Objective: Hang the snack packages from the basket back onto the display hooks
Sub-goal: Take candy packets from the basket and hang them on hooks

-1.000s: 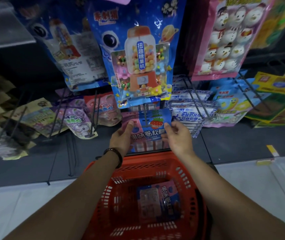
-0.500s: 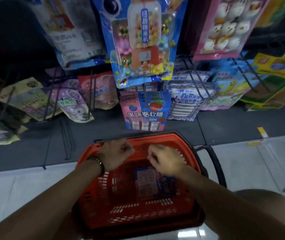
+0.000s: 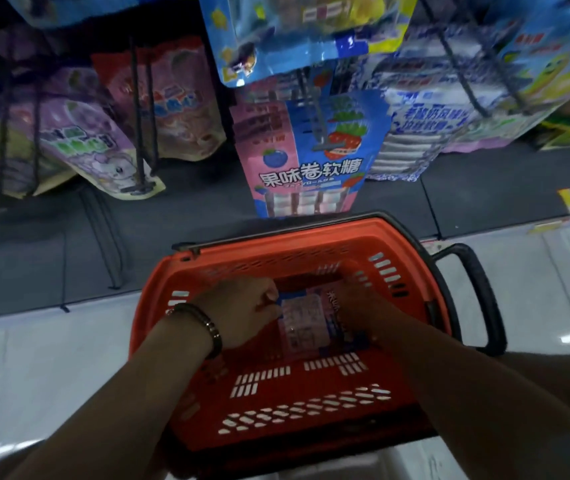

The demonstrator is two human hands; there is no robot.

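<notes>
An orange shopping basket [image 3: 311,410] stands on the floor in front of me. Inside it lies a pink and blue snack package [image 3: 306,323], back side up. My left hand [image 3: 242,313] reaches into the basket and its fingers pinch the package's left edge. My right hand [image 3: 363,306] is on the package's right side, fingers curled over its edge. Straight ahead a matching pink and blue package [image 3: 307,168] hangs on a display hook [image 3: 321,133], above the basket's far rim.
Purple [image 3: 86,140] and red [image 3: 162,98] snack bags hang on hooks at the left, white and blue packs [image 3: 422,126] at the right, a large blue bag [image 3: 294,32] overhead. The basket's black handle [image 3: 477,299] sticks out right. White floor tiles lie on both sides.
Both hands left the package hanging on the hook, dropped down into the basket and closed on the package lying there. My view tilted downward.
</notes>
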